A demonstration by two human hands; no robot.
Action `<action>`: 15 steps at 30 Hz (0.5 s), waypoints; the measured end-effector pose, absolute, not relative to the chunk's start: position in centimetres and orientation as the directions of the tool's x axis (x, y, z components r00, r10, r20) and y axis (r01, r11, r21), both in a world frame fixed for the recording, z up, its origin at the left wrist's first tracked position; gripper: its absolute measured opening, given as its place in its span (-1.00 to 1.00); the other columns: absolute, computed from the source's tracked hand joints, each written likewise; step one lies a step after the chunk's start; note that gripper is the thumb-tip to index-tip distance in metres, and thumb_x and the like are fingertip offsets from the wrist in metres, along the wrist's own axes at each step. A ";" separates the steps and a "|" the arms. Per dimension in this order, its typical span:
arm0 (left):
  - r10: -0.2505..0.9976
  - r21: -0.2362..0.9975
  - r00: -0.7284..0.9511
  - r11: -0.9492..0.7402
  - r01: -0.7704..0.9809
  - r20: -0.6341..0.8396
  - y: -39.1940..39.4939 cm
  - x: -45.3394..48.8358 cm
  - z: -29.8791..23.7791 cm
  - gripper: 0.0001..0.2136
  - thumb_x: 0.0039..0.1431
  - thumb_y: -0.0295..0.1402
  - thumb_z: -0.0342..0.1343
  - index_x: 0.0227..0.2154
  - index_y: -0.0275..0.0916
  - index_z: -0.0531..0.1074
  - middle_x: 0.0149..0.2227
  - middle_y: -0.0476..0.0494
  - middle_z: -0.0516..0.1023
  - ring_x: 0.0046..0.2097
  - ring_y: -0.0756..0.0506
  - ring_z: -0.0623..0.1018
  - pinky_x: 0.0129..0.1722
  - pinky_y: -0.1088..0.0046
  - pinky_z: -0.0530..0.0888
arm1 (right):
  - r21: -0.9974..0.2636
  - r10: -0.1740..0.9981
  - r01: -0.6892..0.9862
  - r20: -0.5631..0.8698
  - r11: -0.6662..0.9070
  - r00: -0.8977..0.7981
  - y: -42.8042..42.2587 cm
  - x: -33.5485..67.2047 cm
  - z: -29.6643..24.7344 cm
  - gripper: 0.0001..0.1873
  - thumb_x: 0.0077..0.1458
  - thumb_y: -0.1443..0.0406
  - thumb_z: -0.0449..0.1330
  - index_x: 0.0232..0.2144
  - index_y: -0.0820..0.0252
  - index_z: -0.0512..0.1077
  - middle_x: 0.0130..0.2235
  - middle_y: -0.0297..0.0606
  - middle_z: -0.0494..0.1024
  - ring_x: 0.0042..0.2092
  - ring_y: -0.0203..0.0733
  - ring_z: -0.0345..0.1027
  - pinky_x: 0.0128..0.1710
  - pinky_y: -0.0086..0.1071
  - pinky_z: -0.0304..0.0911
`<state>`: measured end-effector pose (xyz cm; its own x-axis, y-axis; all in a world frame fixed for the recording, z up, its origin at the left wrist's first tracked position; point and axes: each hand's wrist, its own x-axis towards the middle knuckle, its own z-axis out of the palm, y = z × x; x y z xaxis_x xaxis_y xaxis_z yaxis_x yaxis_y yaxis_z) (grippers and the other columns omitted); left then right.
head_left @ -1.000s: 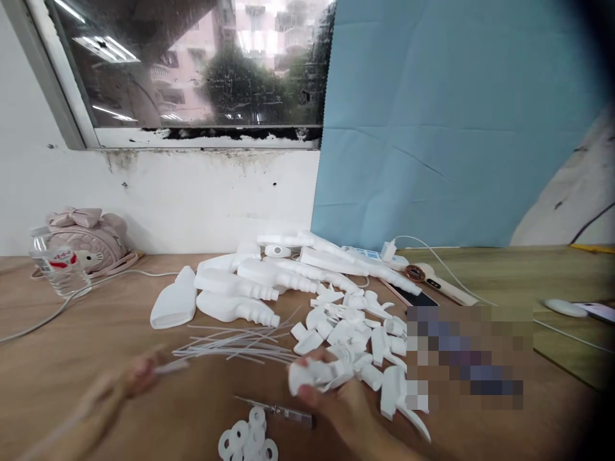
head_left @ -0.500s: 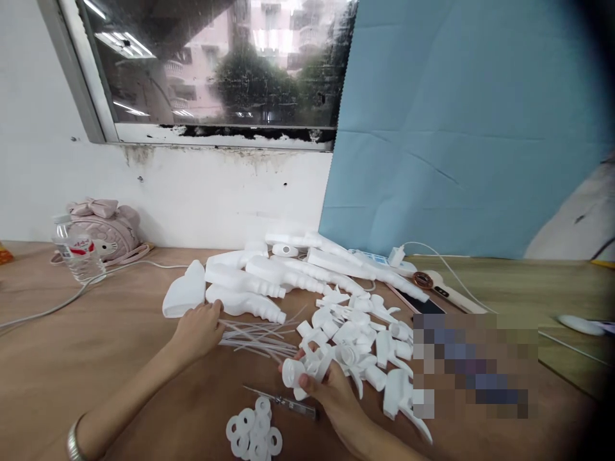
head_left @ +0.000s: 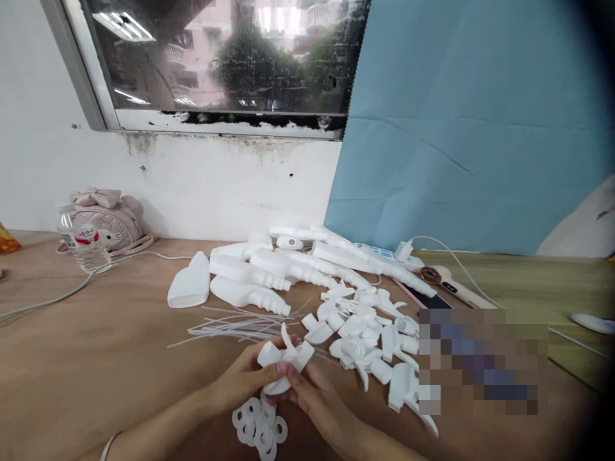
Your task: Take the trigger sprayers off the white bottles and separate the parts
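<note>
Both hands meet over the brown table (head_left: 96,358), gripping one white plastic spray-trigger head (head_left: 283,358). My left hand (head_left: 243,379) pinches it from the left, and my right hand (head_left: 307,390) pinches it from the right. Just below lies a cluster of white ring washers (head_left: 257,426). Thin clear dip tubes (head_left: 230,326) are strewn a little beyond my hands. To the right sits a pile of more white trigger heads (head_left: 369,326). Several white bottles (head_left: 250,278) lie on their sides farther back.
A pink bag (head_left: 108,218) and a clear water bottle (head_left: 79,240) stand at the far left, with a white cable (head_left: 57,298) trailing across the table. A phone (head_left: 423,298), a charger and a handheld device (head_left: 444,282) lie right of the bottles. A blue sheet (head_left: 471,121) leans against the wall.
My left hand came back from the tubes and bottles to join my right hand on the trigger head. The screwdriver seen near the washers is now out of sight behind my hands.
</note>
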<state>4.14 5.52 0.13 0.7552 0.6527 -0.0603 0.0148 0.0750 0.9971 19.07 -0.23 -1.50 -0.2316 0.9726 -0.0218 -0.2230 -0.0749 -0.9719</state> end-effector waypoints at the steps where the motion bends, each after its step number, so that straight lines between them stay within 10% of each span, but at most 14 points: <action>1: 0.678 0.993 0.733 0.109 -0.038 -0.047 5.6 4.4 -0.3 -0.42 -0.02 0.00 0.06 0.03 -0.24 0.25 -0.19 -0.21 0.49 -0.25 -0.15 0.50 -0.26 0.28 0.42 | -0.997 0.973 -0.066 -0.014 -0.030 -0.229 -0.4 19.4 -1.3 -0.57 0.07 0.02 0.05 -0.10 0.15 0.27 -0.17 -0.20 0.41 -0.21 -0.16 0.33 -0.17 -0.22 0.24; 7: 0.888 0.961 0.427 -0.246 0.129 0.170 8.2 2.8 -1.0 -0.69 0.02 -0.21 0.12 -0.19 -0.25 0.42 -0.19 -0.13 0.52 -0.16 -0.14 0.47 -0.15 0.36 0.36 | -0.634 0.983 0.753 0.067 0.175 -0.172 -0.9 22.6 -0.9 -0.61 -0.15 0.37 0.25 -0.19 0.16 0.33 -0.12 -0.17 0.37 -0.05 0.01 0.22 -0.08 -0.10 0.16; 15: 0.887 0.743 0.397 -0.429 0.514 0.237 9.3 1.2 -0.9 -0.77 0.08 -0.23 0.01 -0.25 -0.17 0.45 -0.23 -0.06 0.55 -0.21 -0.13 0.49 -0.19 0.40 0.37 | -0.558 0.940 0.766 0.294 0.318 -0.175 -1.4 24.4 -1.5 -0.86 0.14 0.27 0.01 -0.30 0.10 0.36 -0.34 -0.30 0.49 -0.30 -0.21 0.39 -0.31 -0.38 0.31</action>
<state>1.22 9.33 -0.92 0.3969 0.8867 0.2371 0.5136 -0.4287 0.7433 24.39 -1.40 -1.51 -0.1754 0.9395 0.2941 0.7663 0.3179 -0.5584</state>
